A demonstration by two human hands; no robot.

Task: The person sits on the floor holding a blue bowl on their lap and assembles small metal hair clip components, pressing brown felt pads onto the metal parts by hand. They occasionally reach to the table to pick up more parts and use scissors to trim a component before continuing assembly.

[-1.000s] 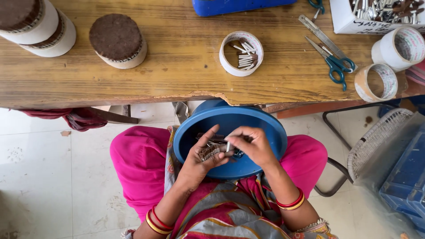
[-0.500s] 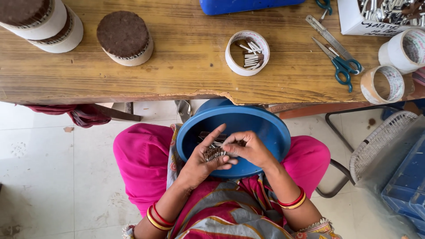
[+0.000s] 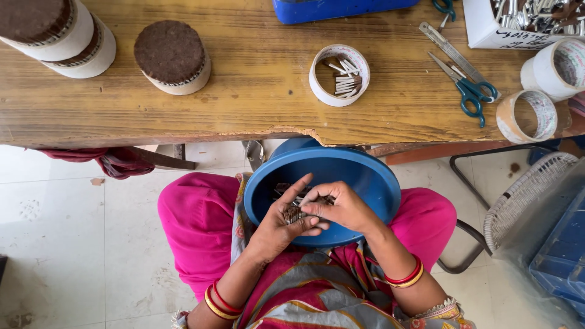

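A round blue bowl [image 3: 359, 176] rests on my lap, just below the table edge. My left hand [image 3: 281, 222] is cupped over it and holds a bundle of small grey metal pieces [image 3: 294, 213] in the palm. My right hand [image 3: 338, 206] lies against the left one, its fingertips pinching at that bundle. More of the same pieces lie in the bowl behind my fingers, partly hidden. On the wooden table [image 3: 256, 116] a white tape ring [image 3: 339, 74] holds several similar metal pieces.
Teal-handled scissors [image 3: 469, 91] and a metal ruler [image 3: 451, 52] lie at the right of the table, beside two tape rolls [image 3: 527, 114]. Brown-topped round stacks [image 3: 172, 56] stand at the left. A white box of metal parts [image 3: 524, 21], a blue tray [image 3: 329, 9], and a wire chair [image 3: 518, 201] are nearby.
My hands have stayed over the blue bowl, the right fingers working at the bundle in my left palm. The view has shifted slightly.
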